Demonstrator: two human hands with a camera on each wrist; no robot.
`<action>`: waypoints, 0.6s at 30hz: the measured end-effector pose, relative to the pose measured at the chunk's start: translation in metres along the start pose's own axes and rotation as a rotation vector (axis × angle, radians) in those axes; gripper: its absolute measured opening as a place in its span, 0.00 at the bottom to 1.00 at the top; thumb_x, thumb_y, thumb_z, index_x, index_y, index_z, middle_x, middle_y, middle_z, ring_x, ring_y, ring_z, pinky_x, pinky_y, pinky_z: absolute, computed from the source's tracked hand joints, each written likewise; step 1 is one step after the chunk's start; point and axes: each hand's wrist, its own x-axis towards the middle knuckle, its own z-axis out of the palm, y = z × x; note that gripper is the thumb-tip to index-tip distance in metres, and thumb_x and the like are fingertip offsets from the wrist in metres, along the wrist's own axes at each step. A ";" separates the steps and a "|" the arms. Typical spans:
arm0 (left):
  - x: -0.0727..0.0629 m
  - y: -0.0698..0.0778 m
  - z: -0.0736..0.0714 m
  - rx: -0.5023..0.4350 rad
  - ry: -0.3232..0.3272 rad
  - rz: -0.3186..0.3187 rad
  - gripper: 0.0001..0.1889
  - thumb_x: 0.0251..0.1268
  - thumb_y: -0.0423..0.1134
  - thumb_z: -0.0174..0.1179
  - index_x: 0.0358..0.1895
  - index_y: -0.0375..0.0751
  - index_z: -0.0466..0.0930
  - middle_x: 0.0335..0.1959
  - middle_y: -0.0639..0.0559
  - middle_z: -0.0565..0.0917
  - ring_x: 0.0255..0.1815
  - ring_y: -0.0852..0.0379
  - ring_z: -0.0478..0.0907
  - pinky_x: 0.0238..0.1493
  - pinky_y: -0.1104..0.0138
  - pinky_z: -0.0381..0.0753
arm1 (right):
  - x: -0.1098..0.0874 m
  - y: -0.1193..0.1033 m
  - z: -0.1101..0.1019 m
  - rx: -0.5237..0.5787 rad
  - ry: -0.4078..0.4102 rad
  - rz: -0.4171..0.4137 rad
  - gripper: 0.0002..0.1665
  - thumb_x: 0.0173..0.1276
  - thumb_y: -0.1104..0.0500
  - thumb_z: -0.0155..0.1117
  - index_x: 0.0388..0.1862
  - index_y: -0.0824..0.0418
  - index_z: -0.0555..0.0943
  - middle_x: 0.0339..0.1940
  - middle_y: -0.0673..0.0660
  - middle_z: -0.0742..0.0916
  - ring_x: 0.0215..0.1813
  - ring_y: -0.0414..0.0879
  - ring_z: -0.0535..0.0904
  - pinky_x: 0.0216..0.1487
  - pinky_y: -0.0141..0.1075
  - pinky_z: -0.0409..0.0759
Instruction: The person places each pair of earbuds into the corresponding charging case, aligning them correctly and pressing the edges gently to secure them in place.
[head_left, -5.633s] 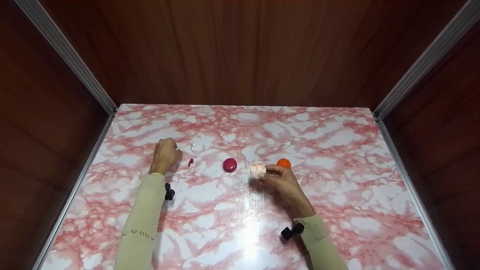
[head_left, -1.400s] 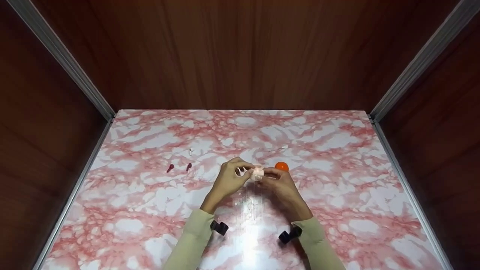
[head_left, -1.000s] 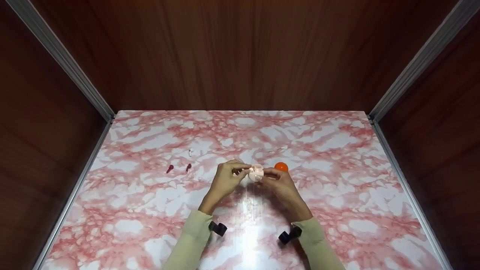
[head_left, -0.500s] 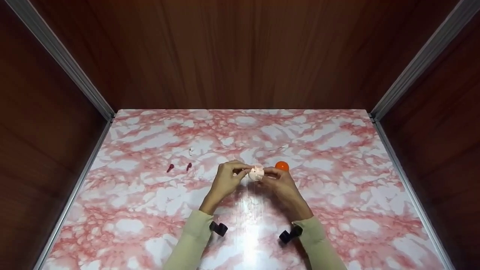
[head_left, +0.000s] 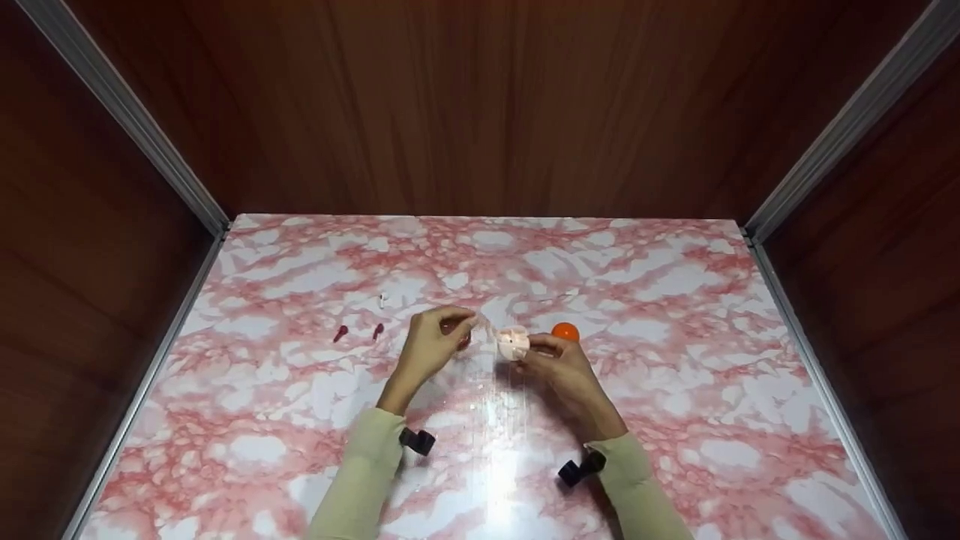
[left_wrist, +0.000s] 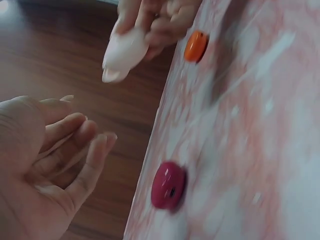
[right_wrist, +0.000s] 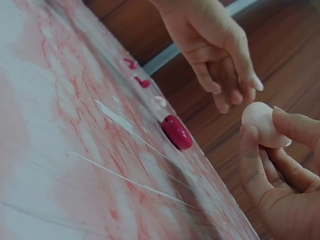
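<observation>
My right hand [head_left: 566, 371] holds a small white earbud case [head_left: 513, 343] between thumb and fingers, raised above the table in both wrist views. The case's lid stands ajar in the left wrist view [left_wrist: 116, 76]; whether an earbud sits inside I cannot tell. My left hand [head_left: 431, 345] is just left of the case, apart from it, with loosely bent fingers and nothing visible between them. Below it lies a glossy crimson case [left_wrist: 167, 185], mostly hidden by that hand in the head view. One white earbud [head_left: 382, 301] lies farther left on the table.
Two crimson earbuds [head_left: 341, 333] lie side by side on the left of the marbled table [head_left: 675, 420]. An orange case [head_left: 565, 331] sits just beyond my right fingers. Dark wooden panels [head_left: 480, 112] enclose the back and sides.
Earlier my left hand came from the far left to the white case and its fingers worked at it. In the last half second it drew back leftward. The right hand stays in place, holding the case.
</observation>
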 end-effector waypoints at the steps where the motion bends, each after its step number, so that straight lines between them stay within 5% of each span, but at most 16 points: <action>1: 0.002 -0.001 -0.004 0.006 0.013 -0.006 0.14 0.74 0.41 0.67 0.53 0.37 0.90 0.47 0.42 0.92 0.46 0.44 0.91 0.48 0.61 0.90 | 0.000 0.000 0.000 -0.001 0.005 0.002 0.25 0.70 0.69 0.70 0.62 0.79 0.77 0.47 0.59 0.90 0.44 0.52 0.91 0.49 0.37 0.90; 18: 0.024 -0.029 -0.066 0.305 0.066 -0.114 0.25 0.72 0.42 0.69 0.65 0.31 0.81 0.64 0.35 0.81 0.60 0.36 0.83 0.59 0.48 0.85 | -0.002 -0.002 -0.001 0.013 -0.001 -0.007 0.21 0.71 0.68 0.70 0.59 0.78 0.80 0.47 0.59 0.91 0.45 0.50 0.91 0.49 0.38 0.90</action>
